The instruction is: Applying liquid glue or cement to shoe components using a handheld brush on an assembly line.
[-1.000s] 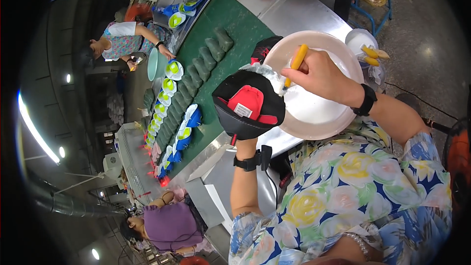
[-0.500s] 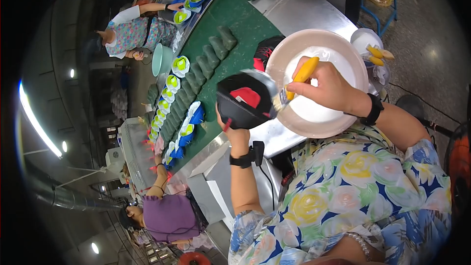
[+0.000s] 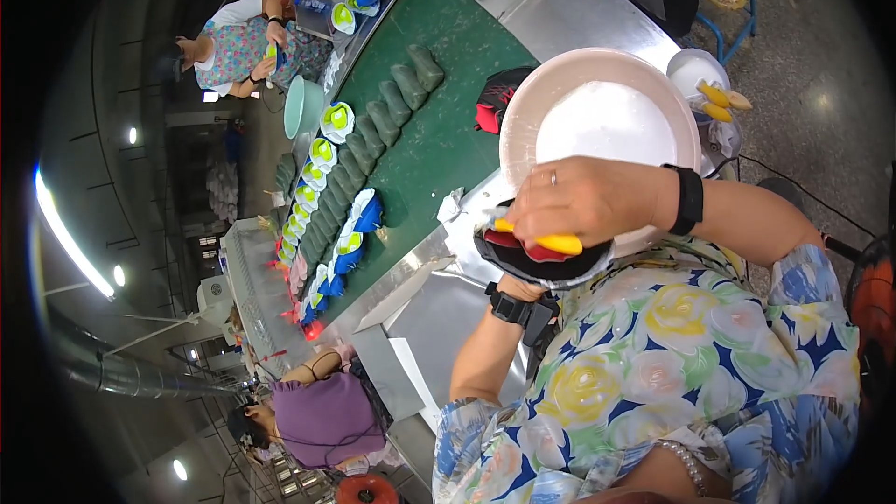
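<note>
My left hand holds a black shoe upper with a red lining from below, its fingers mostly hidden under the piece. My right hand grips a yellow-handled brush and is over the upper's opening. The bristles are hidden, though a whitish coat shows along the upper's edge. Beyond my right hand stands a large pale pink basin containing white liquid. Another black and red shoe upper rests against the basin's left side.
A green conveyor belt carries a row of dark green shoe-shaped pieces and white, blue and lime uppers. At right, a white bucket holds yellow-handled brushes. Two people work across and along the belt; a teal basin is near one.
The shoe upper has come down and closer to my body, tilted over. My right hand has brought the brush from beside the upper to over its opening. The person across has drawn a piece in.
</note>
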`<state>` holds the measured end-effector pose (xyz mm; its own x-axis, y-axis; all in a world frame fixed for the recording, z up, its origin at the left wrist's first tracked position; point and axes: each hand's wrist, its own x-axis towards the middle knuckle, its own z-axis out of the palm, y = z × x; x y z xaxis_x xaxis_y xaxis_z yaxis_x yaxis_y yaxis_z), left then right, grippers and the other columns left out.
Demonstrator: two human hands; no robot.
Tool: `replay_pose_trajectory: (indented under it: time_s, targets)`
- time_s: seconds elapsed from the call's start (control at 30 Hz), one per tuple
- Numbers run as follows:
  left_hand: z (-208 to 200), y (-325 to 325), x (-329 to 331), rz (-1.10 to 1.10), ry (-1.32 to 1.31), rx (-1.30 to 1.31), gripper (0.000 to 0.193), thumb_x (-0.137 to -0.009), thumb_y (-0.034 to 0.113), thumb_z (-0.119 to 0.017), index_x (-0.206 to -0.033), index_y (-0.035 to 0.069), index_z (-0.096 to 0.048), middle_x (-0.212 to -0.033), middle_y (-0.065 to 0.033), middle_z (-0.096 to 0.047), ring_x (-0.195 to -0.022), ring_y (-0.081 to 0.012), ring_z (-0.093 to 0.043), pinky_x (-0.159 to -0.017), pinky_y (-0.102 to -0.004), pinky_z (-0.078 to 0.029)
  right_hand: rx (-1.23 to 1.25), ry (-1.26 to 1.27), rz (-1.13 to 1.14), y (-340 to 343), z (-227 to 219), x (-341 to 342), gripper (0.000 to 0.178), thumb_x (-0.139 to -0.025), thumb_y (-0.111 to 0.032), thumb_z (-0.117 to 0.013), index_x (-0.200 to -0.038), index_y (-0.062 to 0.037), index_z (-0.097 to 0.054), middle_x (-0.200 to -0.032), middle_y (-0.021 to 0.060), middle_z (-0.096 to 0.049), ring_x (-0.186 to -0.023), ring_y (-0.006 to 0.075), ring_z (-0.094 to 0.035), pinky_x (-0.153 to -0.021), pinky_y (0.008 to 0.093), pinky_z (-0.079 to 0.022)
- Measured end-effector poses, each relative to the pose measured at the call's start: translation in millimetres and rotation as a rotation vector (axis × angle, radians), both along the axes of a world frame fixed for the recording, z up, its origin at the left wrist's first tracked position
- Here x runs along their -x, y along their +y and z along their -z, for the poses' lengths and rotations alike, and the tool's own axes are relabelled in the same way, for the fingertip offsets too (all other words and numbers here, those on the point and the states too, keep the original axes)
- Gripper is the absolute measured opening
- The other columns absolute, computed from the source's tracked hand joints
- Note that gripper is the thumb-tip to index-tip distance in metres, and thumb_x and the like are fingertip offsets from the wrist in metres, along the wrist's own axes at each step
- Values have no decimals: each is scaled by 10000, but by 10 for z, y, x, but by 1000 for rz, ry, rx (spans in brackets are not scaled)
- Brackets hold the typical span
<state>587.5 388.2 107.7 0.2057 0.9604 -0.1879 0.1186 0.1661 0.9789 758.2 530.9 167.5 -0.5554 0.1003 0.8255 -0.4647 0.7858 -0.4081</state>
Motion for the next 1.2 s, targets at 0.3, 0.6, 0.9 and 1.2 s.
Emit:
replay_pose_trajectory:
  time_s: [0.3, 0.6, 0.9, 1.2]
  targets:
    - [108, 71, 156, -340, -1368, 626, 451, -1066, 337, -414, -1430, 72, -435, -1425, -137, -525, -1281, -283, -543, -1092, -462, -465, 138, -284, 99, 224, 109, -192, 104, -884, -110, -647, -949, -46, -597, -909, 125, -638, -863, 330, -645, -761, 414, -525]
    - [122, 60, 278, -337, -442, 251, 486, -1047, 290, -468, -1461, 41, -416, -1460, -148, -498, -1319, -292, -518, -1122, -448, -430, 407, -583, 170, 402, 64, -274, 237, -851, -184, -693, -877, 29, -593, -870, 202, -647, -783, 411, -641, -719, 453, -496]
    - [-261, 180, 548, -309, -216, 53, 537, -1007, 282, -550, -1466, 41, -408, -1451, -148, -504, -1305, -274, -528, -1089, -429, -461, 405, -217, 267, 445, -61, -363, 176, -863, -142, -704, -955, -15, -624, -869, 148, -643, -781, 344, -635, -719, 413, -507]
    - [-379, 170, 446, -259, 7, -128, 601, -967, 273, -632, -1471, 42, -400, -1442, -148, -511, -1290, -256, -538, -1056, -409, -492, 28, -454, 62, 437, 16, -536, 113, -877, -117, -654, -931, -36, -596, -945, 115, -608, -883, 318, -617, -802, 398, -511]
